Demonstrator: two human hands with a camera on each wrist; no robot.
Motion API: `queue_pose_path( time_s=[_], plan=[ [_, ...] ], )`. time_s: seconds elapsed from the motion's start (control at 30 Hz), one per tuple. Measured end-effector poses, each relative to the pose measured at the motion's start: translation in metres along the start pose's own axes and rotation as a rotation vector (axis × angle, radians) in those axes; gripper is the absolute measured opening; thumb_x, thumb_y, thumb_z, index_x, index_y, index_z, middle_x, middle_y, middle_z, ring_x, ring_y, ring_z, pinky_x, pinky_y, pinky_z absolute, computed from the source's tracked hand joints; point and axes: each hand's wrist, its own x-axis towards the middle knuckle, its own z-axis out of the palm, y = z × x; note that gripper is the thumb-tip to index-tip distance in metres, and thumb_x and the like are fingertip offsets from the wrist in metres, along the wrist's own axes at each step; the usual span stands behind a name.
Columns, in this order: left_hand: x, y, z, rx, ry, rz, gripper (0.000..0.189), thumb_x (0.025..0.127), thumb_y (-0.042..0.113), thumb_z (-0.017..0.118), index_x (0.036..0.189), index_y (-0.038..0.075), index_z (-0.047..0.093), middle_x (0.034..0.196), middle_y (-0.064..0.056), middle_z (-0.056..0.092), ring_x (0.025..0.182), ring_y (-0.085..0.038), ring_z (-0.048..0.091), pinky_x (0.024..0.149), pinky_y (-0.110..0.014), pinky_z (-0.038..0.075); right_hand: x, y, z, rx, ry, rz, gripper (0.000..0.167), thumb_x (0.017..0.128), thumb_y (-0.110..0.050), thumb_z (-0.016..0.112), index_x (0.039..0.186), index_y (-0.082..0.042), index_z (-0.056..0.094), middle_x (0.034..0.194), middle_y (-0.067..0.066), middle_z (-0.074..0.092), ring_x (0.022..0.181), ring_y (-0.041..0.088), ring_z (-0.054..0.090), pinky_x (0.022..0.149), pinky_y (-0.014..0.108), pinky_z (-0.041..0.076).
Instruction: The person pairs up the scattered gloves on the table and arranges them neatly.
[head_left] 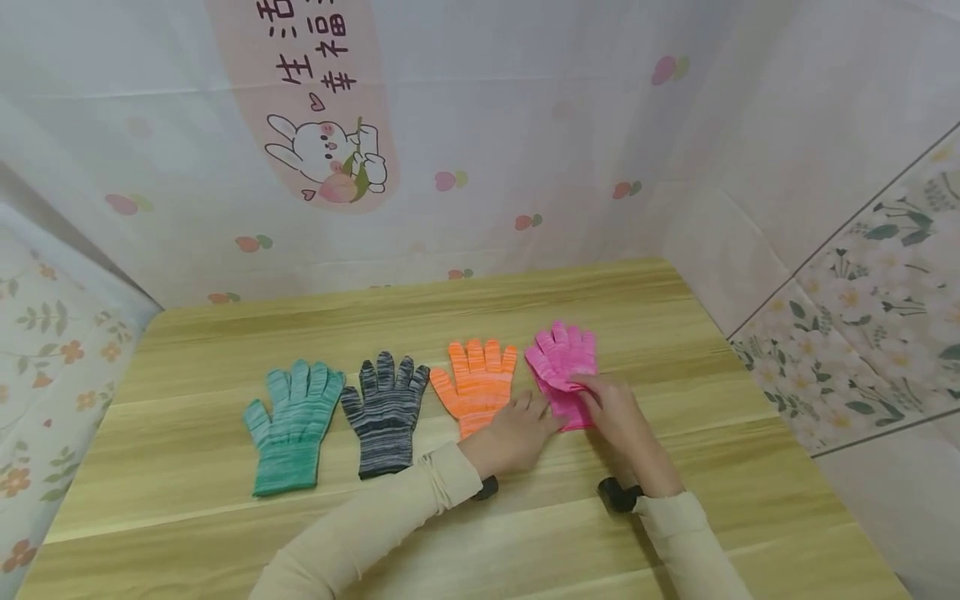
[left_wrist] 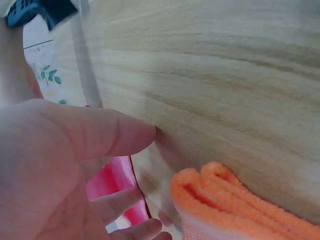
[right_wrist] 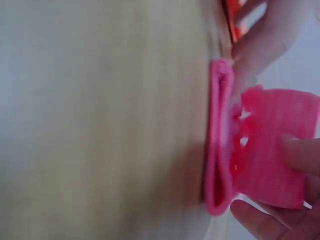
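My right hand (head_left: 621,419) pinches the cuff of a pink knit glove (right_wrist: 275,145), with the thumb lying on its surface. That cuff is raised and folded back, while the finger end lies toward the far side of the table. Beneath it a second pink glove (head_left: 573,412) lies flat, its cuff opening facing me in the right wrist view. My left hand (head_left: 517,433) reaches in from the left, fingers extended and fingertips at the lower pink glove's cuff edge. Its wrist passes over the cuff of an orange glove (head_left: 477,385), hiding part of it.
A dark grey striped glove (head_left: 386,417) and a green glove (head_left: 294,429) lie to the left of the orange one, in a row on the wood-grain table (head_left: 187,533). A printed curtain (head_left: 487,125) hangs behind the table's far edge. Patterned walls stand at both sides.
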Motion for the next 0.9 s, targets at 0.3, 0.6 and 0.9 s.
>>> queue_pose_path(
  time_s=[0.3,0.6,0.9],
  plan=[
    [0.001,-0.004,-0.005,0.037,0.028,0.012,0.048,0.094,0.017,0.047,0.140,0.030,0.042,0.141,-0.007,0.039,0.129,-0.025,0.037,0.108,-0.035,0.033,-0.022,-0.010,0.004,-0.065,0.000,-0.019,0.027,0.082,0.005,0.063,0.109,0.003,0.067,0.115,0.022,0.063,0.108,0.038,0.058,0.093,0.050,0.046],
    [0.001,-0.006,-0.010,-0.021,0.038,0.032,0.045,0.092,0.017,0.050,0.136,0.023,0.048,0.139,-0.006,0.044,0.129,-0.021,0.039,0.108,-0.032,0.033,-0.018,-0.007,-0.004,-0.110,-0.119,-0.070,0.029,0.081,-0.003,0.068,0.109,0.004,0.067,0.119,0.024,0.061,0.113,0.040,0.055,0.096,0.051,0.043],
    [0.023,0.004,-0.015,-0.068,0.243,-0.084,0.043,0.090,0.020,0.058,0.126,-0.001,0.051,0.119,-0.010,0.056,0.113,-0.019,0.052,0.098,-0.026,0.044,0.027,-0.005,-0.022,0.029,-0.194,0.026,0.035,0.096,-0.021,0.050,0.116,0.005,0.061,0.123,0.026,0.057,0.118,0.043,0.050,0.098,0.055,0.039]
  ],
)
